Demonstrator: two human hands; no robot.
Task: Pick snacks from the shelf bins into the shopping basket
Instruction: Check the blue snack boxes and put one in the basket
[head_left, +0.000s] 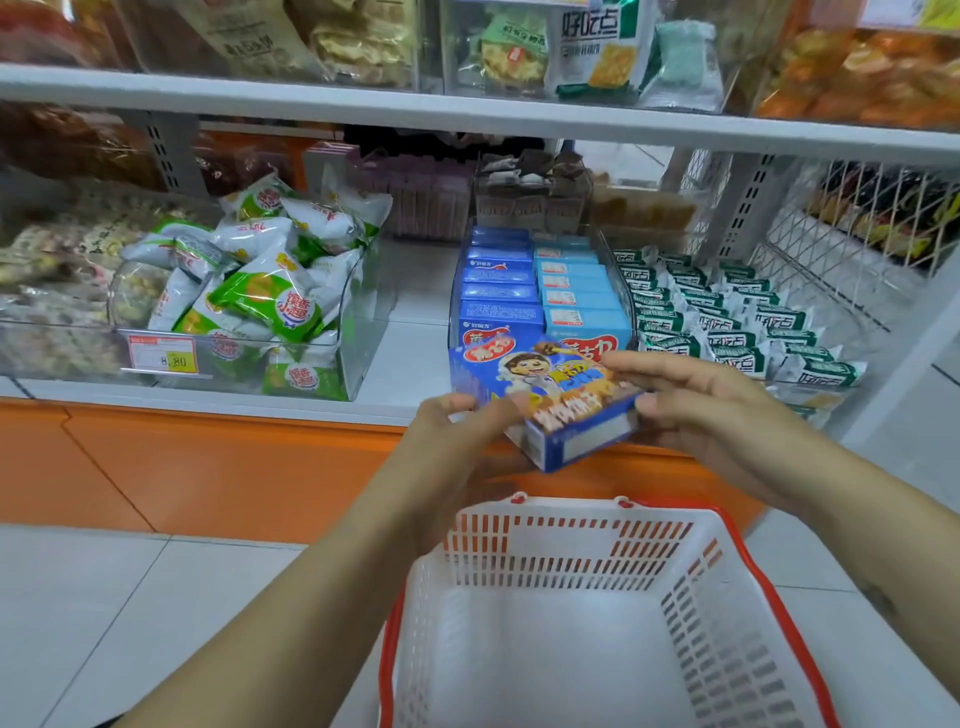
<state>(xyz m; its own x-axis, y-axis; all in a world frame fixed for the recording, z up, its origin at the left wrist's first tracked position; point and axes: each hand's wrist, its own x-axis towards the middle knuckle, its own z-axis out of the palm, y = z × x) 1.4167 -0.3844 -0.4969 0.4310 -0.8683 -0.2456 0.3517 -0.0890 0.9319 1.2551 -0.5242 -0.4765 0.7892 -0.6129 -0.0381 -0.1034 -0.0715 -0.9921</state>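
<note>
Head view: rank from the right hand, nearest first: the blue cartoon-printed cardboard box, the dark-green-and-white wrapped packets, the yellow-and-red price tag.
1. Blue cartoon-printed cardboard box: held by the right hand.
2. Dark-green-and-white wrapped packets: shelf just behind it, right side.
3. Yellow-and-red price tag: far left, on the clear plastic bin.

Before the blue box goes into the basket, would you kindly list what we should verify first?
1. Blue box held by left hand and right hand: ok.
2. Box lifted out of its shelf bin: ok.
3. Basket below the hands, top open: ok.
4. Room inside the basket: ok, nothing seen in it.
5. Red handles down at the sides: ok.
6. Box straight above the opening: cannot tell.
</note>
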